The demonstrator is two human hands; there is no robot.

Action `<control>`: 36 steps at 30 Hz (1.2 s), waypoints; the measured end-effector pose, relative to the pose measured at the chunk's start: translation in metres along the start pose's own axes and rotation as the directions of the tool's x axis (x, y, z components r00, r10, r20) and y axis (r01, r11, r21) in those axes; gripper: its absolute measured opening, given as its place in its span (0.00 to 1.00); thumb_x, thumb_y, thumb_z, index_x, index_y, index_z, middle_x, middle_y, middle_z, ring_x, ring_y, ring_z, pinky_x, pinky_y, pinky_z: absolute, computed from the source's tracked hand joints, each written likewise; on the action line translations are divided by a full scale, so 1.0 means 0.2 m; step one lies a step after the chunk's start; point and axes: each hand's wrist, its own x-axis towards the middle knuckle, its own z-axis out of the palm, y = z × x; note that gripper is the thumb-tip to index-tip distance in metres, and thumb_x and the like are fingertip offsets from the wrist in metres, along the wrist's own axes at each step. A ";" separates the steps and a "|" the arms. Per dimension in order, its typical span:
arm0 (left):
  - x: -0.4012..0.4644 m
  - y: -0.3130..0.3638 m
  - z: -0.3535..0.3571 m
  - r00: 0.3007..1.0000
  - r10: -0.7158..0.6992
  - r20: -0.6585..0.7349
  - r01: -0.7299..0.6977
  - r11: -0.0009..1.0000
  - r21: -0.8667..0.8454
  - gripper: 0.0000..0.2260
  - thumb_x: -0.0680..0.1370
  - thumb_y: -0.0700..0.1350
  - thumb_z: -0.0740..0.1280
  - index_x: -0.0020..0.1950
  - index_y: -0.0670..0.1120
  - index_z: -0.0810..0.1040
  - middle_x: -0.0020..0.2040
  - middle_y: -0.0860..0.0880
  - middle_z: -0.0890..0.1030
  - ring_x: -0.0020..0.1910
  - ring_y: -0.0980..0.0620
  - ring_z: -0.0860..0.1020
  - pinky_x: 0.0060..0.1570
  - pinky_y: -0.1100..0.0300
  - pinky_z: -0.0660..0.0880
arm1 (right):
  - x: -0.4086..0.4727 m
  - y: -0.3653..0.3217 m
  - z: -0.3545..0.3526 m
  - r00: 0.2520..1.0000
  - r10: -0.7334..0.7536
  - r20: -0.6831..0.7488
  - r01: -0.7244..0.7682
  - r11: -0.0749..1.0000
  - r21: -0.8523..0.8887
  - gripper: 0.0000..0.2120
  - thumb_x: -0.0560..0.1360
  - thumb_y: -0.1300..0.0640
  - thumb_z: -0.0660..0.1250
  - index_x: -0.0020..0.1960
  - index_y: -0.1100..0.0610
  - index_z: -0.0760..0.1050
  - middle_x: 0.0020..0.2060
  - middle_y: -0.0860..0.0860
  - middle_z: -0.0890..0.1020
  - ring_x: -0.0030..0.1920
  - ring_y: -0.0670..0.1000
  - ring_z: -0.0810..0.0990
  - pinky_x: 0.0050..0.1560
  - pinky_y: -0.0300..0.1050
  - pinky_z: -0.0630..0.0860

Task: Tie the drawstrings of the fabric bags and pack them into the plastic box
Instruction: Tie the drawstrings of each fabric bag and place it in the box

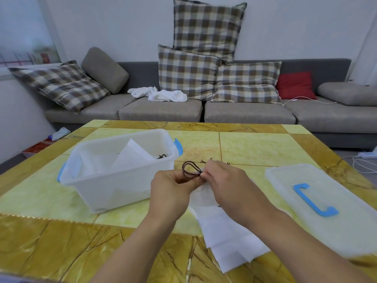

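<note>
Seen from the person's head: left hand (171,186) and right hand (228,182) meet at table centre, both w/ fingers curled, pinching a dark brown drawstring (190,170) that forms small loops between them, above a white fabric bag (204,198) whose top lifts off a flat stack of white bags (230,240) at approx. 6 o'clock. A translucent plastic box (114,180) w/ blue handles sits at 9 o'clock of the hands, open, holding white bags w/ dark strings. Its lid (320,203), w/ a blue handle, lies flat at 3 o'clock on the yellow marble-look table (255,148); grey sofa (163,109) w/ checked cushions at 12 o'clock.
</note>
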 end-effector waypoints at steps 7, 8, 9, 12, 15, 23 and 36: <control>0.02 0.01 -0.01 0.998 -0.045 0.041 0.050 0.988 -0.148 0.03 0.74 0.41 0.75 0.41 0.42 0.86 0.44 0.43 0.86 0.42 0.52 0.82 0.43 0.62 0.75 | 0.01 -0.03 0.02 0.986 0.045 -0.158 -0.024 0.991 0.135 0.13 0.84 0.54 0.58 0.40 0.53 0.63 0.31 0.45 0.70 0.33 0.47 0.67 0.32 0.41 0.65; 0.02 0.01 -0.02 0.993 -0.059 0.097 0.077 0.978 -0.192 0.06 0.74 0.42 0.74 0.44 0.39 0.86 0.47 0.41 0.86 0.45 0.51 0.82 0.46 0.61 0.76 | 0.02 -0.02 0.02 0.978 0.104 -0.182 -0.058 0.969 0.240 0.14 0.83 0.56 0.59 0.39 0.54 0.65 0.30 0.46 0.70 0.31 0.47 0.67 0.29 0.36 0.65; 0.03 0.01 -0.02 0.985 -0.068 0.161 0.106 0.965 -0.238 0.11 0.74 0.44 0.73 0.47 0.36 0.84 0.50 0.40 0.85 0.48 0.49 0.82 0.49 0.59 0.75 | 0.02 -0.02 0.01 0.970 0.168 -0.177 -0.097 0.931 0.352 0.14 0.83 0.56 0.61 0.39 0.55 0.67 0.29 0.47 0.71 0.30 0.46 0.68 0.27 0.34 0.66; 0.02 0.04 -0.03 0.931 -0.116 0.347 0.236 0.915 -0.328 0.17 0.75 0.46 0.70 0.54 0.32 0.81 0.53 0.36 0.83 0.52 0.45 0.81 0.55 0.52 0.75 | 0.03 -0.02 0.00 0.962 0.188 -0.196 -0.088 0.900 0.428 0.15 0.82 0.60 0.63 0.37 0.56 0.69 0.28 0.46 0.72 0.30 0.44 0.68 0.32 0.33 0.66; 0.01 0.07 0.00 0.881 -0.229 0.415 0.395 0.838 -0.376 0.11 0.76 0.45 0.68 0.49 0.39 0.83 0.48 0.40 0.83 0.48 0.46 0.81 0.50 0.53 0.74 | 0.04 0.00 0.00 0.969 0.169 -0.182 -0.078 0.903 0.424 0.14 0.82 0.60 0.63 0.38 0.59 0.71 0.28 0.46 0.72 0.31 0.43 0.67 0.33 0.35 0.64; 0.02 0.07 -0.03 0.982 0.136 0.131 -0.149 0.984 0.094 0.08 0.78 0.44 0.71 0.40 0.47 0.86 0.37 0.52 0.85 0.36 0.59 0.78 0.38 0.67 0.73 | 0.03 0.03 -0.05 0.976 0.174 -0.132 -0.106 0.907 0.408 0.13 0.82 0.58 0.62 0.40 0.62 0.72 0.31 0.54 0.75 0.32 0.44 0.67 0.33 0.39 0.64; 0.04 0.03 -0.08 0.931 0.348 0.107 -0.363 0.869 0.336 0.08 0.76 0.38 0.72 0.43 0.51 0.85 0.40 0.60 0.85 0.41 0.58 0.83 0.40 0.67 0.76 | 0.02 0.03 -0.03 0.982 0.190 -0.022 -0.163 0.893 0.419 0.13 0.83 0.56 0.61 0.41 0.57 0.75 0.28 0.44 0.74 0.29 0.43 0.67 0.32 0.36 0.64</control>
